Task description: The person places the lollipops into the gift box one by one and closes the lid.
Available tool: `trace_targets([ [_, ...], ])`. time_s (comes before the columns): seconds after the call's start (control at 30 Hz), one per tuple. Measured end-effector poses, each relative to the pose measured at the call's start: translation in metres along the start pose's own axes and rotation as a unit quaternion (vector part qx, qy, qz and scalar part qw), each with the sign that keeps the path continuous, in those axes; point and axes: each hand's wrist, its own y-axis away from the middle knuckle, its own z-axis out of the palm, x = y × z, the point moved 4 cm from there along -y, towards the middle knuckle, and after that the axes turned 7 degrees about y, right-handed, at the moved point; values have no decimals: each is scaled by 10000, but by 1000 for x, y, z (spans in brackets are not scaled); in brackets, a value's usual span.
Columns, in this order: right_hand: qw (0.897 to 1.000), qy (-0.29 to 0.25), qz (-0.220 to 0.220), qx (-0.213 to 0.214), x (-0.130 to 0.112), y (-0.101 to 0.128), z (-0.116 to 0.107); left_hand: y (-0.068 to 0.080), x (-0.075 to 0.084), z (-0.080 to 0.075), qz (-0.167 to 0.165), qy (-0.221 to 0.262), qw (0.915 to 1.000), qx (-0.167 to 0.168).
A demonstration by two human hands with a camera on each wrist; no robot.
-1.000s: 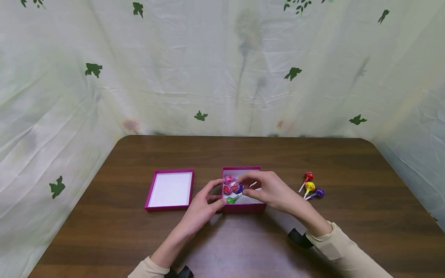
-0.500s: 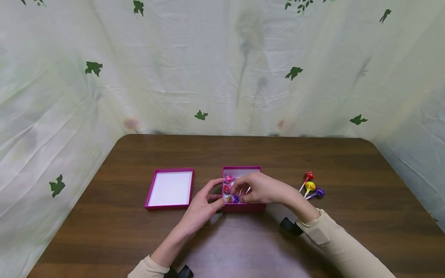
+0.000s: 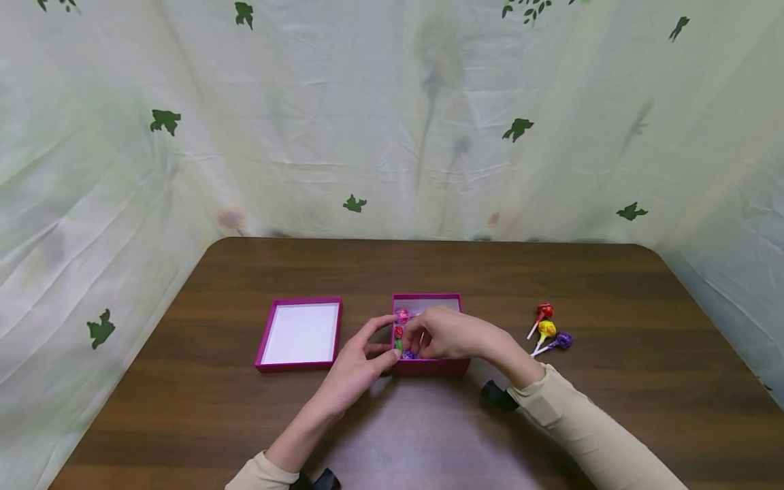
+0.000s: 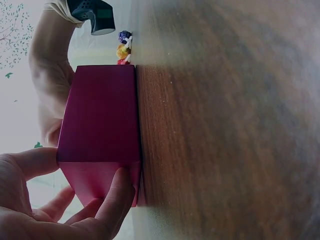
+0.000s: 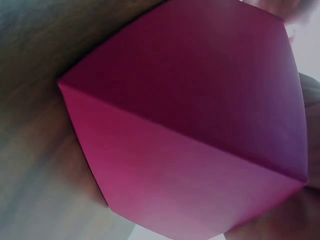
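An open magenta box [image 3: 431, 368] stands mid-table and fills the right wrist view [image 5: 190, 125]. Inside it lie a pink lollipop [image 3: 401, 316], a red one [image 3: 399, 331] and a green one [image 3: 399, 344]. My right hand [image 3: 447, 335] reaches down into the box, its curled fingers pinching a purple lollipop [image 3: 408, 354] low against the front wall; most of that lollipop is hidden. My left hand [image 3: 361, 361] grips the box's front left corner, with thumb and fingers wrapped round the box [image 4: 100, 115] in the left wrist view [image 4: 75, 210].
The box's lid [image 3: 300, 332] lies upside down to the left, white inside. A red [image 3: 543, 311], a yellow [image 3: 546, 329] and a purple lollipop [image 3: 562, 339] lie on the brown table [image 3: 429, 272] to the right. A leaf-print curtain surrounds the table.
My right hand has lowered the purple lollipop from above the box down to its front inside, and the forearm slid left. The left hand has kept its grip.
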Motion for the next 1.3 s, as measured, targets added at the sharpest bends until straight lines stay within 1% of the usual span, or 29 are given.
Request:
trace_targets([
  [0.13,9998,79,120,169,-1,-2,1,0,1,-1,-15,27,10000,22],
  [0.27,9988,312,221,300,-1,-4,4,1,1,-1,-53,43,10000,24],
  [0.43,9976,488,415,277,-2,-5,5,1,0,-1,-50,18,10000,30],
  [0.57,9977,417,516,112,-2,-5,4,1,0,0,-32,31,10000,-11],
  [0.7,9986,264,456,-35,0,-5,3,0,0,1,-31,54,10000,-28],
  [0.87,9993,-36,372,-30,0,-2,-1,-1,0,1,23,95,9999,-37],
  [1.03,9987,-287,281,308,-2,5,-7,0,0,1,42,75,10000,-32],
  [1.17,9961,-377,297,746,-4,16,-11,0,0,0,-14,51,10000,-9],
  [1.3,9907,-460,215,1261,-8,29,-16,0,0,0,-27,58,10000,-22],
])
